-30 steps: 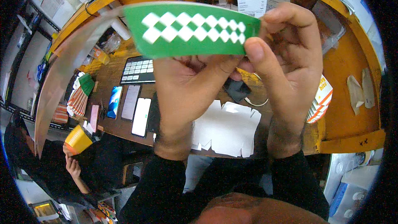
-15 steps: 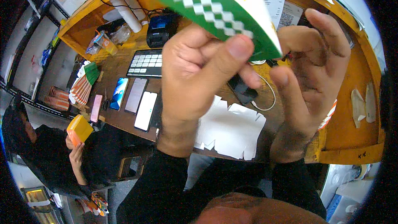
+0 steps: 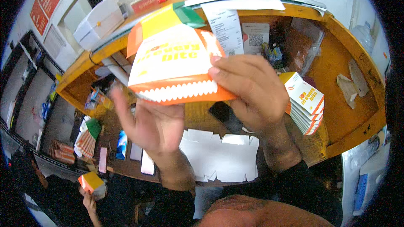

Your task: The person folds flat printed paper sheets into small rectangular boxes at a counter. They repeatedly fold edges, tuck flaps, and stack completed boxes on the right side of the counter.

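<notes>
White, orange, yellow and green folded card carton (image 3: 172, 73) is up in the air above the brown wooden tabletop (image 3: 198, 120), broad white face toward the camera, standing as a 3D shape. Right hand (image 3: 254, 88) grasps it at the lower right corner, fingertips on the white face. Left hand (image 3: 155, 124) is under the lower left edge, palm up, thumb spread, not gripping; can't tell if the hidden fingers touch the carton.

Step in hand, my read: turning and steadying a shaped carton, one-sided hold. Next move calls for left-hand support under the bottom edge or a firm right pinch, without squashing the thin walls.

Below the hands: flat white die-cut card sheets (image 3: 221, 155) with notched edges, near the tabletop's front edge. Just beyond, a black rectangular device (image 3: 225, 115), partly behind the right hand. Right of that hand: leaning nested stack of white-and-orange printed card cartons (image 3: 305, 101).

Left side: pink slim phone (image 3: 103, 159), blue-screen phone (image 3: 121, 145), white-screen phone (image 3: 147, 163), plus orange-and-white striped nested cartons (image 3: 86, 138).

Lower left: co-worker's hand (image 3: 89, 201) holds a yellow-and-orange carton (image 3: 92, 182). Far side: long white printed receipt (image 3: 225, 29) behind the held carton.
</notes>
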The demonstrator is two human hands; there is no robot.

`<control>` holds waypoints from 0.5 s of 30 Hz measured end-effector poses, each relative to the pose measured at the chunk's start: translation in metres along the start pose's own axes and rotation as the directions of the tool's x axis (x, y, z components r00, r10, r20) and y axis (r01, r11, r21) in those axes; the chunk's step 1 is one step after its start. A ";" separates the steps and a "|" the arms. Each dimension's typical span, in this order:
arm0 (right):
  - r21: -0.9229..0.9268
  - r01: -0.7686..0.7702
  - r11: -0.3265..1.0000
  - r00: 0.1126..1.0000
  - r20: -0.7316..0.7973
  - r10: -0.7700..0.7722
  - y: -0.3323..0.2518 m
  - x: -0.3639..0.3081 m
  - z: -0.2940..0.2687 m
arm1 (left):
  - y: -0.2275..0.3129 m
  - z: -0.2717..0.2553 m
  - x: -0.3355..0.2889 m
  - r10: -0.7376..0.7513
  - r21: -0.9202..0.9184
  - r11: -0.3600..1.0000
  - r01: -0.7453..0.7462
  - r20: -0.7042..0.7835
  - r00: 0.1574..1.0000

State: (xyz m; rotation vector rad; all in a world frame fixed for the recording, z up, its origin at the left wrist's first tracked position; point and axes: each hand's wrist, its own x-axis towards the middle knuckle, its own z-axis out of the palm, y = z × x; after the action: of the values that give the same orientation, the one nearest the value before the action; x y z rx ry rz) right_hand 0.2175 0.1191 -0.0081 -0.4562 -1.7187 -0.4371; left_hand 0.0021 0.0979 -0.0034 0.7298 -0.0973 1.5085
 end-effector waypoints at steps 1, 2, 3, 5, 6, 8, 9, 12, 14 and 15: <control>-0.005 0.010 1.000 1.000 -0.027 -0.010 -0.003 0.000 -0.003 | -0.009 -0.009 -0.004 0.099 0.047 0.993 -0.106 0.134 0.986; 0.003 0.045 0.999 0.999 -0.012 -0.045 -0.009 0.002 -0.002 | -0.008 -0.028 -0.010 0.198 0.299 0.914 -0.273 0.260 0.945; -0.006 0.073 0.997 0.997 0.012 -0.073 -0.013 0.002 -0.005 | -0.011 -0.030 -0.019 0.203 0.493 0.801 -0.340 0.311 0.929; 0.000 0.110 0.994 0.993 0.042 -0.110 -0.020 -0.004 -0.010 | -0.025 -0.022 -0.036 0.229 0.758 0.529 -0.381 0.305 0.924; -0.006 0.174 0.985 0.984 0.048 -0.174 -0.023 -0.003 -0.012 | -0.028 -0.004 -0.048 0.263 0.813 0.492 -0.310 0.201 0.944; -0.011 0.184 0.983 0.983 -0.006 -0.184 -0.029 -0.003 -0.015 | -0.037 0.014 -0.056 0.311 0.841 0.500 -0.208 0.050 0.949; -0.014 0.189 0.982 0.981 -0.031 -0.190 -0.031 -0.002 -0.017 | -0.036 0.016 -0.056 0.330 0.823 0.518 -0.234 0.061 0.942; 0.059 0.168 0.984 0.985 -0.050 -0.165 -0.027 0.001 -0.020 | -0.025 0.014 -0.054 0.366 0.772 0.533 -0.347 0.160 0.917; 0.153 0.155 0.976 0.988 -0.037 -0.152 -0.026 0.006 -0.023 | -0.014 0.009 -0.054 0.380 0.734 0.542 -0.409 0.219 0.898; 0.200 0.149 0.968 0.989 -0.031 -0.146 -0.024 0.008 -0.024 | -0.014 0.008 -0.054 0.396 0.754 0.502 -0.424 0.235 0.888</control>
State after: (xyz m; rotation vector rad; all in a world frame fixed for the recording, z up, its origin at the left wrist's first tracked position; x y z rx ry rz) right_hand 0.2237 0.0861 0.0032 -0.1785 -1.7672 -0.3663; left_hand 0.0126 0.0484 -0.0287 1.5414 0.4543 2.0166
